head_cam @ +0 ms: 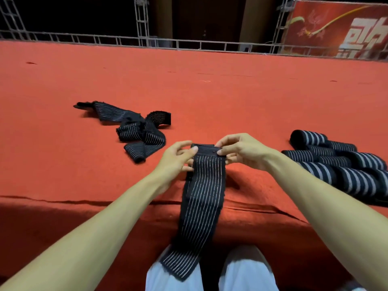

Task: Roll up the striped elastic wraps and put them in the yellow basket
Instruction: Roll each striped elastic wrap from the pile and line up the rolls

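Striped wrap [204,185] lay across the near edge of the red platform [210,91], its far end pinched at both corners by the left hand [174,159] and right hand [241,151], its tail hanging off that edge. Loose wraps [138,131] sat tangled toward the left, and rolled wraps [340,164] were stacked by the right edge. No yellow basket showed. The first turn likely needed to be tight and square to the stripes, both thumbs rolling evenly, with light tension on the tail so the roll would not cone.

Striped wrap [204,185] unrolled at centre; loose pile [134,131] L, rolled ones [340,164] R.
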Action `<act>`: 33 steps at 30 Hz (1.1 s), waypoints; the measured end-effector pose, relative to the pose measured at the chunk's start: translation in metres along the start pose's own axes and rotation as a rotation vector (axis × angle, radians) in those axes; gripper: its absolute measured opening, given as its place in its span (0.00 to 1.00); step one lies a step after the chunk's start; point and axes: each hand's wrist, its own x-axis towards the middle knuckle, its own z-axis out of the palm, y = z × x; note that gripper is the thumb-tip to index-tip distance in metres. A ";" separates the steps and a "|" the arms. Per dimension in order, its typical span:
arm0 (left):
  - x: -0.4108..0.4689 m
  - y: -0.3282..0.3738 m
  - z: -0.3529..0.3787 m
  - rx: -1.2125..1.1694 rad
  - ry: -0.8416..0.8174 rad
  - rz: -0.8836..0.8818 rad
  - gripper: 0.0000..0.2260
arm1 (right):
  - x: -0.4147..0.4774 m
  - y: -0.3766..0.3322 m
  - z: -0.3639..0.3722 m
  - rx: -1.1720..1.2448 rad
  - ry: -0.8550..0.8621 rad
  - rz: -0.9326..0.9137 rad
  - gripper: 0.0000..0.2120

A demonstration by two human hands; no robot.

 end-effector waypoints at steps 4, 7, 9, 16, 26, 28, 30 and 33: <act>0.026 0.000 -0.003 0.189 0.100 0.143 0.03 | 0.015 0.013 0.003 0.033 0.015 -0.021 0.07; 0.046 -0.007 -0.006 0.284 0.123 0.128 0.02 | 0.031 0.023 0.002 -0.022 0.137 -0.072 0.05; 0.063 -0.012 -0.008 0.360 0.157 0.116 0.01 | 0.046 0.029 0.002 -0.085 0.246 -0.102 0.06; 0.114 -0.037 -0.004 0.560 0.253 0.105 0.01 | 0.101 0.055 -0.002 -0.280 0.504 -0.102 0.08; 0.125 -0.050 0.001 0.810 0.339 0.060 0.06 | 0.121 0.076 -0.006 -0.509 0.556 -0.165 0.06; 0.125 -0.050 0.003 0.876 0.318 0.074 0.10 | 0.122 0.077 -0.006 -0.562 0.528 -0.168 0.10; 0.124 -0.049 0.004 0.952 0.285 0.087 0.12 | 0.121 0.076 -0.006 -0.634 0.502 -0.178 0.09; 0.122 -0.048 0.006 0.976 0.258 0.099 0.10 | 0.120 0.077 -0.004 -0.675 0.515 -0.220 0.05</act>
